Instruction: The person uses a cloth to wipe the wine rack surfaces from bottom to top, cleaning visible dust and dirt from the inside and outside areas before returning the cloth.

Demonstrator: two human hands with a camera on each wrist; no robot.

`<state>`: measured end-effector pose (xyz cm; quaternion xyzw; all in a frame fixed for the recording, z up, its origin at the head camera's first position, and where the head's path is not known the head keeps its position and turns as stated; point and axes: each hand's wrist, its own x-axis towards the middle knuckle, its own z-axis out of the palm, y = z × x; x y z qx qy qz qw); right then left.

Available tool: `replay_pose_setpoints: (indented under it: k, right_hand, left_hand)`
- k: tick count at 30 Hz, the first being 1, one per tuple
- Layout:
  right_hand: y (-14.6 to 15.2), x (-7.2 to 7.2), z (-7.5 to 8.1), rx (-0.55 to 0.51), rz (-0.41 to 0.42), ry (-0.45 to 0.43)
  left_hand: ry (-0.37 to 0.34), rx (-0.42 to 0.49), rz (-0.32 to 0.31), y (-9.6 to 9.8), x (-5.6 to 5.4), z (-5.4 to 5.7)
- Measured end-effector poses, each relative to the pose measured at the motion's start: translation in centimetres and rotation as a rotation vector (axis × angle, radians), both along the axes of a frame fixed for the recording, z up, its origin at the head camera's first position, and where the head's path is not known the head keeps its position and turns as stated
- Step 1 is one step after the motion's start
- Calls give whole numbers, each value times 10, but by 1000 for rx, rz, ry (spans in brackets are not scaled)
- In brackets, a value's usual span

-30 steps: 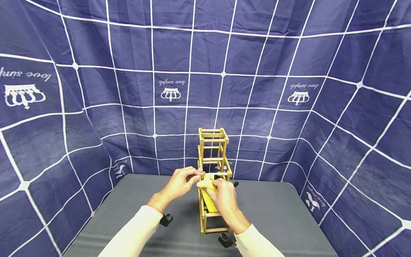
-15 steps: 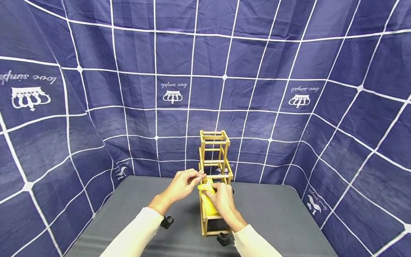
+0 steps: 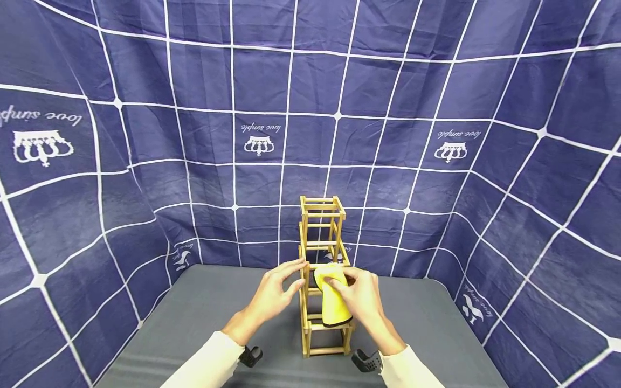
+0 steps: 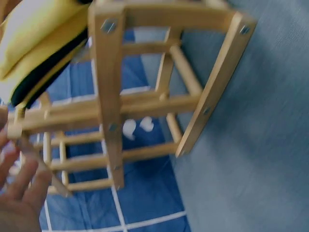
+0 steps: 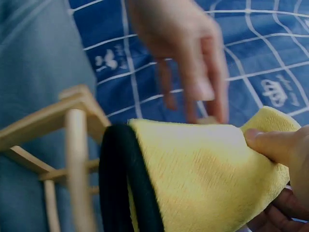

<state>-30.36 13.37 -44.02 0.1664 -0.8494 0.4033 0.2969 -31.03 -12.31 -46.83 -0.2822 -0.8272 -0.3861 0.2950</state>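
Note:
A yellow cloth [image 3: 335,306] with a dark edge hangs folded from my right hand [image 3: 366,295], pinched between thumb and fingers. In the right wrist view the thumb presses on the top of the cloth [image 5: 198,169], and its dark border faces the wooden rack [image 5: 76,159]. The slatted, stepped rack [image 3: 322,351] stands upright in the middle, taller at the back. At its left side my left hand [image 3: 275,288] has thumb and fingers apart, fingertips right at an upper corner. The left wrist view shows those fingers [image 4: 29,186] beside a rail end, holding nothing.
The rack stands on a grey covered surface [image 3: 412,312]. Blue cloth with a white grid [image 3: 373,140] hangs behind and along both sides. Black wrist straps [image 3: 366,361] show below both hands.
My right hand has moved right, lifting the yellow cloth off the rack's lower tier so its dark edge hangs at the right side. The left thumb and fingers have spread apart.

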Motion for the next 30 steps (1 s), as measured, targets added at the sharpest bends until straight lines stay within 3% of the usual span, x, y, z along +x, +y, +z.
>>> replay_pose_setpoints:
  k: [3, 7, 11, 14, 21, 30]
  right_hand:
    - [12, 3, 11, -21, -19, -4]
    - [28, 5, 25, -51, -46, 8]
    - [40, 0, 36, -49, -80, 65]
    - [44, -6, 43, -17, -93, 106]
    - [35, -23, 59, 43, -94, 250]
    - [-1, -57, 77, 130, 30, 572]
  left_hand:
    - [-28, 37, 76, 7, 12, -13]
    - [-175, 52, 131, 16, 29, -30]
    - [-346, 32, 72, 25, 42, -41]
    - [-411, 36, 14, 31, 47, -45]
    - [-484, 84, -37, 31, 51, -47]
    - [-526, 100, -78, 29, 59, -44]
